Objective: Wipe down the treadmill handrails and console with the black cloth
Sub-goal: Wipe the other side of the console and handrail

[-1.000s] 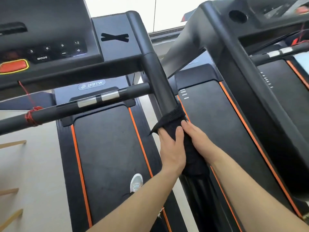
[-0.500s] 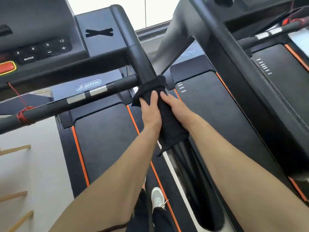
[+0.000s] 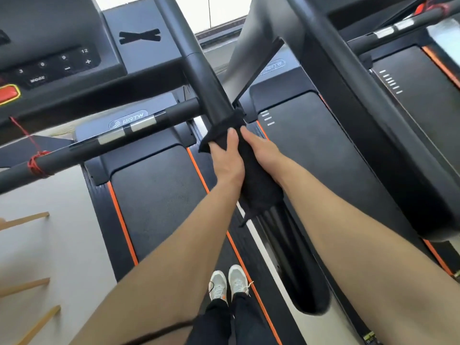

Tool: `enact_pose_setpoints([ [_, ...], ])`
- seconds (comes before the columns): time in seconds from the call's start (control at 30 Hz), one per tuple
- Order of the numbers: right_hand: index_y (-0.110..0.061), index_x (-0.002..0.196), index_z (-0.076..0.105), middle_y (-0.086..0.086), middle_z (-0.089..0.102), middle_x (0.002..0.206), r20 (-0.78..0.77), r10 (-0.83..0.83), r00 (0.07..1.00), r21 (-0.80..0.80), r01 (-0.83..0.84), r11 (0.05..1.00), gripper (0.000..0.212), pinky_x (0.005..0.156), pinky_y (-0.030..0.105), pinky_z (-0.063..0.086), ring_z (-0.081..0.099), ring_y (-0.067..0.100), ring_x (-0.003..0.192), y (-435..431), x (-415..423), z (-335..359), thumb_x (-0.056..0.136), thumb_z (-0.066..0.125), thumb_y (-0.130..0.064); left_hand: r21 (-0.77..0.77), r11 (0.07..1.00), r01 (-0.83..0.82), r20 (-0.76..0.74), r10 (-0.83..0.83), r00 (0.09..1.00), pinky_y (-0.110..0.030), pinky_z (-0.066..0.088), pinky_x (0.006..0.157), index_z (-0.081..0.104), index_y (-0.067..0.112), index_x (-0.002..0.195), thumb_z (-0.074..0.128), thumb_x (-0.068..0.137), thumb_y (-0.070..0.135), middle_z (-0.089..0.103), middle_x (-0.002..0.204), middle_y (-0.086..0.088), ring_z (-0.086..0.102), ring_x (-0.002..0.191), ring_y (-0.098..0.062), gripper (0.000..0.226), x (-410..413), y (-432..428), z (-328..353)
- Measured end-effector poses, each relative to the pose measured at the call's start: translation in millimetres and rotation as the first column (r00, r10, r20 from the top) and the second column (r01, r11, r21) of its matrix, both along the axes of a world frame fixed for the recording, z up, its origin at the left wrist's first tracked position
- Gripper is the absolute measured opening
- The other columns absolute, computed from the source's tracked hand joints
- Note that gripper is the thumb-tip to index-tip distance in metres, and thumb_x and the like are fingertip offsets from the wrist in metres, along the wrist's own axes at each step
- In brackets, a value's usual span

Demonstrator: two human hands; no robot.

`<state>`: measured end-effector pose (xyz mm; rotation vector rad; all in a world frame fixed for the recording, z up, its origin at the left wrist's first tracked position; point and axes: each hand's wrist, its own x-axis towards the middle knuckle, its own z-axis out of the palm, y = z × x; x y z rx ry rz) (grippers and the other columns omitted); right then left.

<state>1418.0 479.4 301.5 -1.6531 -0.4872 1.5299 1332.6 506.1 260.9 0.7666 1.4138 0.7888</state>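
Black cloth (image 3: 254, 180), soft knit fabric, wrapped around the right-side matte black tubular handrail (image 3: 206, 80) of the treadmill, just below where the horizontal crossbar (image 3: 104, 145) meets it. One corner of the cloth sticks out to the left near the left fingertips; a frayed tail hangs off the lower end.

Left hand (image 3: 225, 160) clamped on the cloth-covered rail from the left, fingers curled over the top. Right hand (image 3: 261, 149) clamped on the same wrap from the right, fingers pressed along the fabric. The two hands sit side by side, nearly touching, both bare forearms reaching in from the bottom of the frame.

Black console (image 3: 59, 56) upper left, with white-marked buttons reading 3, 6, 9, 12, MODE, plus and minus, and a red stop button (image 3: 8, 93) edged in yellow at its left. Red cord (image 3: 37, 163) wound round the crossbar. Black running belt (image 3: 159, 190) with orange side stripes below. Pale grey sneakers (image 3: 229, 283) stand on the deck edge. A second, like treadmill (image 3: 336, 145) stands just beside on the right.
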Motion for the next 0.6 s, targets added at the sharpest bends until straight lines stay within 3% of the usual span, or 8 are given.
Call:
enact_pose_setpoints([
  [0.13,-0.018,0.087,0.076,-0.004,0.077,0.074,0.036,-0.042,0.998,-0.011,0.043,0.999,0.033,0.057,0.02,0.056,0.072,0.01,0.065,16,-1,0,0.096,0.061,-0.046,-0.002,1.0,0.008,0.0,-0.008,1.0,-0.029,0.043,0.092,0.044,0.022,0.145,0.055,0.098,0.048,0.056,0.107,0.008,0.058,0.106,-0.018,0.055,0,20,-2],
  [0.23,-0.021,0.089,0.075,-0.005,0.076,0.08,0.053,-0.019,0.998,0.032,0.017,0.999,0.033,0.058,0.019,0.055,0.072,0.01,0.071,-6,-1,-2,0.096,0.059,-0.049,0.018,1.0,0.016,0.021,-0.016,1.0,-0.029,0.044,0.092,0.041,0.02,0.147,0.054,0.099,0.047,0.057,0.118,0.002,0.057,0.107,-0.018,0.056,-2,12,-2],
  [0.33,-0.02,0.086,0.071,-0.008,0.075,0.066,0.039,0.001,0.999,0.016,-0.002,1.0,0.034,0.047,0.014,0.05,0.07,0.004,0.057,-33,-7,5,0.101,0.052,-0.044,0.034,0.999,0.032,0.016,-0.032,0.999,-0.027,0.041,0.09,0.038,0.019,0.149,0.052,0.1,0.046,0.058,0.132,-0.002,0.056,0.11,-0.017,0.058,-4,-16,-3],
  [0.5,-0.018,0.086,0.068,-0.011,0.07,0.053,0.032,-0.004,0.999,-0.021,0.005,1.0,0.035,0.039,0.012,0.045,0.066,0.001,0.046,-98,-12,15,0.104,0.048,-0.041,0.034,0.998,0.05,0.063,-0.052,0.997,-0.043,0.048,0.104,0.036,0.028,0.148,0.052,0.076,0.069,0.054,0.141,-0.002,0.06,0.119,-0.022,0.085,-6,-92,-10],
  [0.6,-0.018,0.084,0.068,-0.011,0.07,0.053,0.008,-0.033,0.999,-0.042,0.034,0.999,0.037,0.039,0.012,0.045,0.066,0.0,0.046,-139,-13,11,0.104,0.047,-0.042,0.029,0.997,0.067,0.038,-0.068,0.997,-0.043,0.046,0.105,0.036,0.028,0.147,0.053,0.084,0.065,0.055,0.141,-0.002,0.059,0.118,-0.022,0.075,-6,-132,-10],
])
